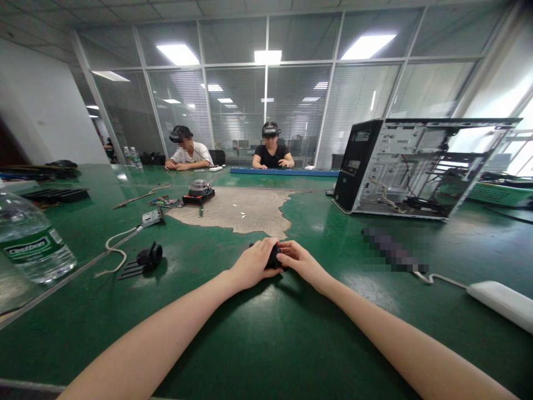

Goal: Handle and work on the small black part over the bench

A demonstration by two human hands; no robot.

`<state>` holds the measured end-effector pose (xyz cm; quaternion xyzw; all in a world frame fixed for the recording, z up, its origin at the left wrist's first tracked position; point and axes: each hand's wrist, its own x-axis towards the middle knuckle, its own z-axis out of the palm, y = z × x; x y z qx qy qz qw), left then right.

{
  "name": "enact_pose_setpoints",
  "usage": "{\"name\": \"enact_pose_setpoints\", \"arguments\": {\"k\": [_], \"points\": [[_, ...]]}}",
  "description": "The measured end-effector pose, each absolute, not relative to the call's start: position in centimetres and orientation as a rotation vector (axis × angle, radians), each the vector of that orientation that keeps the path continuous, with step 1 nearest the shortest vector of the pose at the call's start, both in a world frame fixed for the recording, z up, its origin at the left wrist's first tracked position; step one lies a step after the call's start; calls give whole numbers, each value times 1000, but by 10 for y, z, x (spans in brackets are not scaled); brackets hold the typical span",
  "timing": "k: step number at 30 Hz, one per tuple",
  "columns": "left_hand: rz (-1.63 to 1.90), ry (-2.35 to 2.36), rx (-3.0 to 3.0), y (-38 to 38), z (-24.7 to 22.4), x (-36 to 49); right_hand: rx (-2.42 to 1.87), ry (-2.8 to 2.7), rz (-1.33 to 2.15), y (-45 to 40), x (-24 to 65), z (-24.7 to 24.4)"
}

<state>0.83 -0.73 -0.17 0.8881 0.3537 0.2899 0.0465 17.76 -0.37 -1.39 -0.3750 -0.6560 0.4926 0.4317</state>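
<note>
Green surface (250,350), in from nr. edge: our L hand (259,260) grips black part (273,259), R hand (300,262) pinches it; cd. slip w/ uneven pull.

The left hand (256,264) seems to hide much of a black part (273,258), and the frame's edge crops a bottle (35,244).

I see bright lights (368,46) in the glass (237,41), a glowing window (525,145) at right, shine on the surface (250,344), and stretched edges.
</note>
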Motion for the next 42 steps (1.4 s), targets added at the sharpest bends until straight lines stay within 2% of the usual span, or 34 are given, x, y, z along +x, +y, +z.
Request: {"name": "enact_pose_setpoints", "arguments": {"k": [6, 16, 23, 36, 42], "points": [[872, 1095, 2716, -7, -3, 8, -818, -1689, 1242, -8, 179, -8], [900, 1071, 2689, -8, -1, 8, -921, -1592, 1270, -8, 177, -9], [858, 1100, 2691, -7, -1, 8, -792, -1689, 1269, -10, 179, -7], [873, 1096, 2701, -8, -1, 8, -912, -1611, 1267, -8, 177, -9], [864, 1093, 2680, -7, -2, 8, -814, -1683, 1269, -11, 179, -5]]}}
